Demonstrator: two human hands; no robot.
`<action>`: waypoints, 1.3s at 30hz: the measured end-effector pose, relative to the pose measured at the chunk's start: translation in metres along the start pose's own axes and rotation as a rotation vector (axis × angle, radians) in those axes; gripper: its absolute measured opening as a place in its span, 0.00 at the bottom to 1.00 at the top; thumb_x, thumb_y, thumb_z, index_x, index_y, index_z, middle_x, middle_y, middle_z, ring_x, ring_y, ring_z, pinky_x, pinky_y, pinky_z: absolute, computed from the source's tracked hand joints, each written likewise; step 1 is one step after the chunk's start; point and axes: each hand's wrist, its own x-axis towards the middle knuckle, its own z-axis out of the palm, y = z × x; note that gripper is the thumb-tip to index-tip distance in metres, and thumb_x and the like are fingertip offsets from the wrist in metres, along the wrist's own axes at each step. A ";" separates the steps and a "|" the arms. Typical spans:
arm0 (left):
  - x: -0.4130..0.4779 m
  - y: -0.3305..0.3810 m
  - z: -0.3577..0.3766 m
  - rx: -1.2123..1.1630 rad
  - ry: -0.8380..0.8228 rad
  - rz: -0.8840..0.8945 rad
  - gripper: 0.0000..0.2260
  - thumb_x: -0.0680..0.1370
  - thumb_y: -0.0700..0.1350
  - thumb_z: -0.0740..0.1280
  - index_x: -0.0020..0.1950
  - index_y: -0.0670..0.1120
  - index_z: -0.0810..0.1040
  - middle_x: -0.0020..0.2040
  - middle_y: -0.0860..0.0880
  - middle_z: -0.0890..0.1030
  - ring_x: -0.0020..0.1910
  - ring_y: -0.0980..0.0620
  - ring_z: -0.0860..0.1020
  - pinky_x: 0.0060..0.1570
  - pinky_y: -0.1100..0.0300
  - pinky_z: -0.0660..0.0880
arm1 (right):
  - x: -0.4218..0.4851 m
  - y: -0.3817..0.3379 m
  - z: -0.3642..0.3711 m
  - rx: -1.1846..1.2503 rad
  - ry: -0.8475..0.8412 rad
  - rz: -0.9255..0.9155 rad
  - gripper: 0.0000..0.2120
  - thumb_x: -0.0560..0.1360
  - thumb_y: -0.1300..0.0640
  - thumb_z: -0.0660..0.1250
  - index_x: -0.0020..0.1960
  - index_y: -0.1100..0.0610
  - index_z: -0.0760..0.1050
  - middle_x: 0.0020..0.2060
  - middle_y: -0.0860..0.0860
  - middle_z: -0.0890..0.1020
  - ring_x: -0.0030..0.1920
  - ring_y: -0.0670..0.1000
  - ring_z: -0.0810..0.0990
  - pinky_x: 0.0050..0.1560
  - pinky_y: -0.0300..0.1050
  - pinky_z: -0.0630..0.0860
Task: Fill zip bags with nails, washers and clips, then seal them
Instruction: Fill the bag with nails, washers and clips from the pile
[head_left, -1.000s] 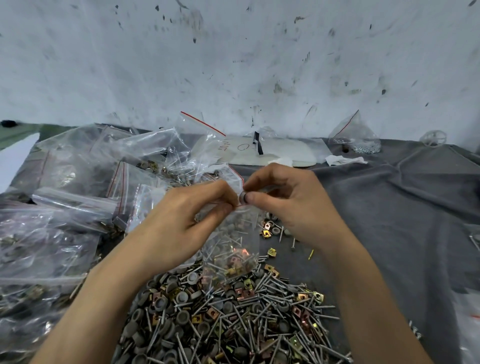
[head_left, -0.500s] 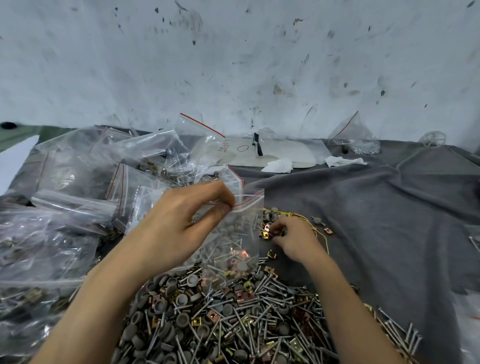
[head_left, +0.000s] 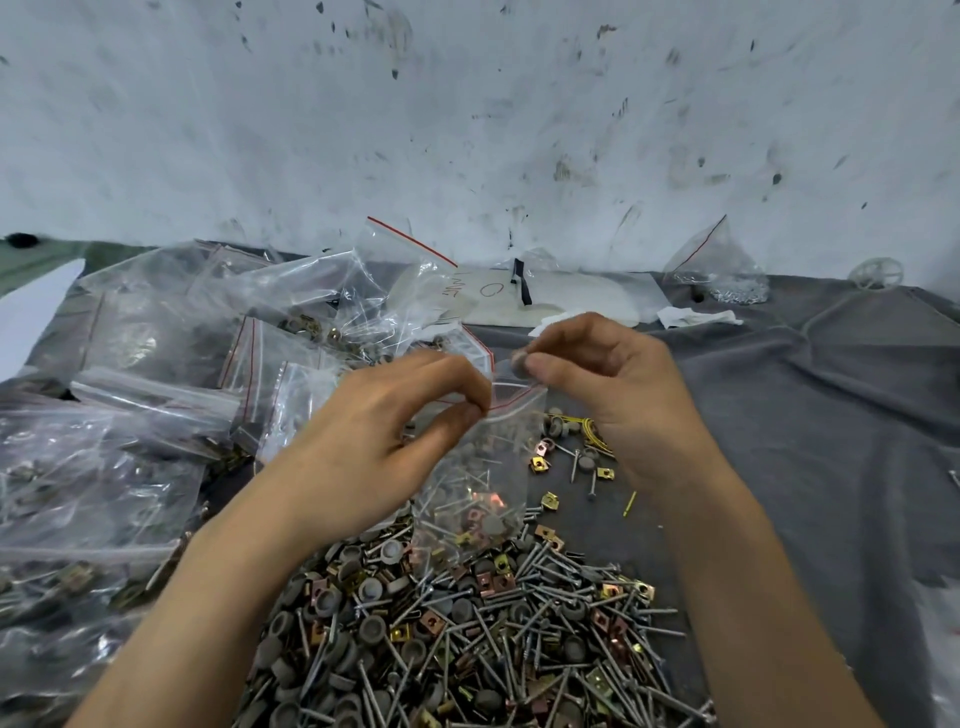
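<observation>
Zip bag (head_left: 467, 483), judged limp and bottom-heavy, is best pinched at its rim, as by the left hand (head_left: 374, 441) above the pile (head_left: 467, 623); a washer (head_left: 518, 362) is pinched by the right hand (head_left: 608, 384).

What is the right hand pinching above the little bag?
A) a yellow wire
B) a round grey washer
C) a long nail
B: the right hand pinches a round grey washer between thumb and finger, just above the mouth of the zip bag that the left hand holds.
</observation>
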 end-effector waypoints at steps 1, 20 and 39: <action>0.000 0.001 0.001 0.001 -0.003 0.008 0.11 0.78 0.50 0.60 0.49 0.47 0.79 0.49 0.51 0.82 0.50 0.54 0.80 0.50 0.55 0.73 | -0.003 -0.004 0.004 -0.060 -0.045 -0.004 0.10 0.68 0.68 0.73 0.38 0.53 0.80 0.37 0.53 0.85 0.42 0.49 0.84 0.48 0.40 0.79; 0.000 -0.002 -0.001 -0.031 0.017 0.001 0.09 0.79 0.50 0.61 0.49 0.48 0.79 0.49 0.52 0.82 0.50 0.54 0.80 0.49 0.55 0.73 | 0.002 0.104 -0.045 -1.044 0.038 0.491 0.10 0.72 0.66 0.70 0.48 0.53 0.80 0.52 0.53 0.81 0.52 0.52 0.78 0.53 0.42 0.75; 0.000 -0.001 0.000 -0.008 0.028 0.023 0.05 0.78 0.44 0.65 0.48 0.46 0.80 0.48 0.52 0.83 0.49 0.55 0.81 0.49 0.56 0.74 | -0.005 -0.011 0.003 -0.102 0.009 -0.068 0.10 0.70 0.70 0.70 0.41 0.55 0.79 0.35 0.49 0.85 0.39 0.44 0.83 0.40 0.33 0.76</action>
